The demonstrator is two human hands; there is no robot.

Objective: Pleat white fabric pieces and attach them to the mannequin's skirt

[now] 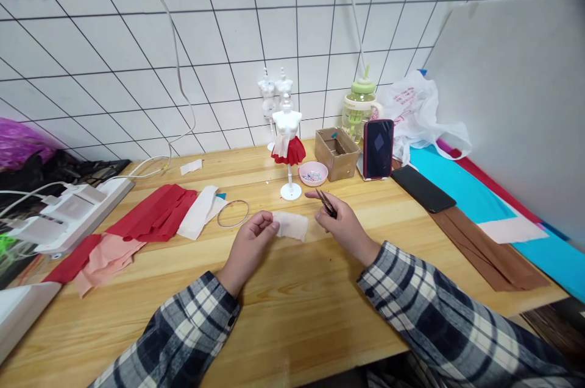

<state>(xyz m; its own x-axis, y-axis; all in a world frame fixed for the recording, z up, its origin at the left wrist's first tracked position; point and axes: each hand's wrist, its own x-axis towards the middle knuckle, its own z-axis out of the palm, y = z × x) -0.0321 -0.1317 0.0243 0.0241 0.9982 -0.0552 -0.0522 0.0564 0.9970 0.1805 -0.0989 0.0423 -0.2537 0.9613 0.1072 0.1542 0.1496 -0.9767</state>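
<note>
My left hand (250, 246) pinches the left edge of a small pale pink fabric piece (292, 225) that lies on the wooden table (292, 309). My right hand (343, 225) is just right of the fabric, its fingers closed on dark metal tweezers (325, 202) that point up and left. Behind the fabric stands a small white doll mannequin (287, 126) in a red skirt, on a round white base.
Red, pink and white fabric pieces (150, 214) and a metal ring (233, 213) lie at left, beside a power strip (68, 208). A pink bead bowl (313, 173), cardboard box (337, 152), upright phone (378, 148), flat black phone (423, 188) and coloured sheets (475, 199) are at right.
</note>
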